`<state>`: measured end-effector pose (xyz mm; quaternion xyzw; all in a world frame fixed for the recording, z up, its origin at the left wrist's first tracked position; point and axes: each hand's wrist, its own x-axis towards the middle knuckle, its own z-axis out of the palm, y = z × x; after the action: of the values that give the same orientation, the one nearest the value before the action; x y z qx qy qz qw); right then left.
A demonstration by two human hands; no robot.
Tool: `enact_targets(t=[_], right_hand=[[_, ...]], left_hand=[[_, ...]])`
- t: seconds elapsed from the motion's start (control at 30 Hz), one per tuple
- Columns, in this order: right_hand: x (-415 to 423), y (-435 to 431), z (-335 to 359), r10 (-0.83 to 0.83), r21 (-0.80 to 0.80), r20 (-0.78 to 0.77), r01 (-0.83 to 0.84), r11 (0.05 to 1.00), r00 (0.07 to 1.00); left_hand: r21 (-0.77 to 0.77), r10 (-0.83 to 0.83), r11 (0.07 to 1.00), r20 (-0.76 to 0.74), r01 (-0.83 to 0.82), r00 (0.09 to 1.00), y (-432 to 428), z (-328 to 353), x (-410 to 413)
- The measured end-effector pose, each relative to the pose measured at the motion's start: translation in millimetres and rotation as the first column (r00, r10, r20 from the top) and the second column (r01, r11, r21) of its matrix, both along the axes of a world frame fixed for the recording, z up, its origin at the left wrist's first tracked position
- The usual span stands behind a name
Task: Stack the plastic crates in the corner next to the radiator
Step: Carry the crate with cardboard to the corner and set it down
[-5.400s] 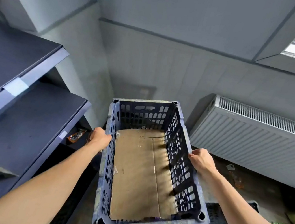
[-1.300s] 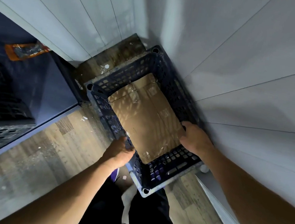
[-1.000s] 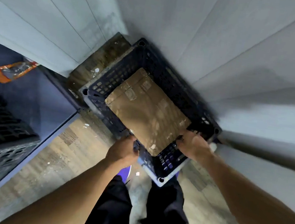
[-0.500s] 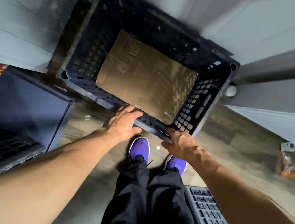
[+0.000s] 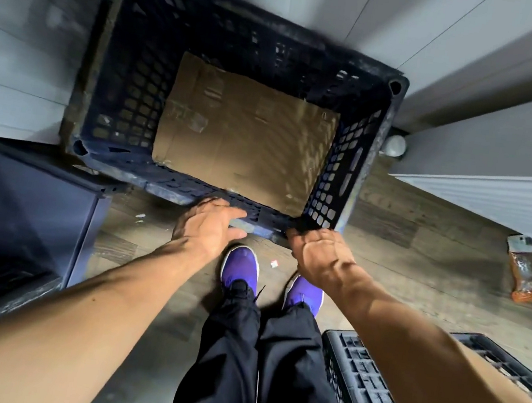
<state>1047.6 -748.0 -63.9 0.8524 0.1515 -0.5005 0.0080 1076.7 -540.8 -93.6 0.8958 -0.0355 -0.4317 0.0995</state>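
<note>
Head view: left hand [image 5: 209, 227] flat on crate [image 5: 346, 178] rim; grip of right hand [image 5: 321, 260] hidden

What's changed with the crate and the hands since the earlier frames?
The crate went from carried at its sides down onto the floor in the corner beside the radiator. The left hand and right hand shifted to its near rim. The cardboard stayed inside.
</note>
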Motion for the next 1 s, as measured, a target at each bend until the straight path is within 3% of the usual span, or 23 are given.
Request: enact_targets(t=[0.43,0.7,1.0], right_hand=[[-17,-18,-1,-0.163,0.101,-0.032,0.165,0.981,0.986],[-33,-34,29,-0.330,0.190,-0.035,0.331,0.925,0.943],[-60,-64,88,-0.462,0.067,-0.072,0.466,0.882,0.884]], left_hand=[[0.067,-0.024,0.997,-0.095,0.031,0.995,-26,15,3],[-0.011,0.065,0.998,-0.137,-0.067,0.988,-61,58,-23],[-0.019,0.107,0.994,-0.171,-0.112,0.979,-54,120,-68]])
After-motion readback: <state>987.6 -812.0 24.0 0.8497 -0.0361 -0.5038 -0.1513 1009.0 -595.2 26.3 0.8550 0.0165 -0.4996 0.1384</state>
